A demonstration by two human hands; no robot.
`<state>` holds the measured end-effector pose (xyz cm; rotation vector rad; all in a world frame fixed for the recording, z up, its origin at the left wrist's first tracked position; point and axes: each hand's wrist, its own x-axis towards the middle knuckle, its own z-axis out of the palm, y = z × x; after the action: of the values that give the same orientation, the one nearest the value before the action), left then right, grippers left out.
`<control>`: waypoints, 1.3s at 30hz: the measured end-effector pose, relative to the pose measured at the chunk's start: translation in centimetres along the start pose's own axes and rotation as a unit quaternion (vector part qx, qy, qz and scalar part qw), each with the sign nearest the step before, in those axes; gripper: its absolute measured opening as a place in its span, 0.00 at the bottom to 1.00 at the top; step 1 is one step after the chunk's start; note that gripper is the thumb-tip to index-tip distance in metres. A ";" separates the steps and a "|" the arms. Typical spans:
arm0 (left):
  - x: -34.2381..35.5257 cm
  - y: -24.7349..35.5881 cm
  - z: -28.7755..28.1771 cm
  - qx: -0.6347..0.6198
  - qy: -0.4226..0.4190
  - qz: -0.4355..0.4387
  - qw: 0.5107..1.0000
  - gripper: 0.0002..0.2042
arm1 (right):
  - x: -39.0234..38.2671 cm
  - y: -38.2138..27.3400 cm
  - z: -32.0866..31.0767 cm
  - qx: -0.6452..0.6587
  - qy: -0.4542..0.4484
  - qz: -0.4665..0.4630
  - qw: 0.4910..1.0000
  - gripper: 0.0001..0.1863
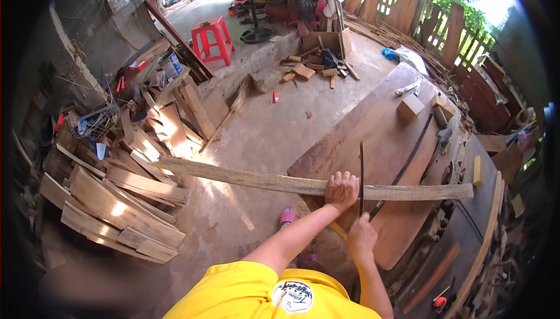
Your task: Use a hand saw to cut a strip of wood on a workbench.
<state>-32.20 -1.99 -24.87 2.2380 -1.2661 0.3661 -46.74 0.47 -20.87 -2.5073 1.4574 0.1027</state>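
Note:
A long wooden board (245, 177) lies crosswise over a brown wooden workbench top (344, 138), its left end reaching out past the bench. My left hand (342, 190) is closed around the board near its middle, fingers over the top. Just to the right, my right hand (363, 236) grips the near end of a saw (361, 170), whose thin dark blade stands almost edge-on across the board. The handle is mostly hidden inside the fist. Whether the teeth have cut into the wood, I cannot tell.
A wooden block (410, 106) and a hammer (444, 134) rest on the bench. Cut boards (125, 208) are heaped at the left. Wood offcuts (303, 71) lie on the floor ahead, near a red plastic stool (212, 40). A tape measure (440, 304) sits at the lower right.

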 end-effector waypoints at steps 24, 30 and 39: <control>0.1 0.1 0.1 0.008 -0.006 0.000 1.000 0.11 | 2.1 -0.9 -0.8 0.027 0.023 -0.016 0.999 0.08; 0.1 -0.3 0.4 0.012 0.000 0.005 1.000 0.12 | 1.2 0.0 -0.2 0.013 0.031 -0.037 0.999 0.09; 0.0 -0.2 0.4 0.015 0.007 0.006 1.000 0.11 | 4.6 -0.7 -0.1 0.040 0.019 -0.028 0.999 0.09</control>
<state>-32.06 -2.14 -25.20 2.2500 -1.2750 0.4076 -43.88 -3.12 -21.49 -2.4973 1.3748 -0.0127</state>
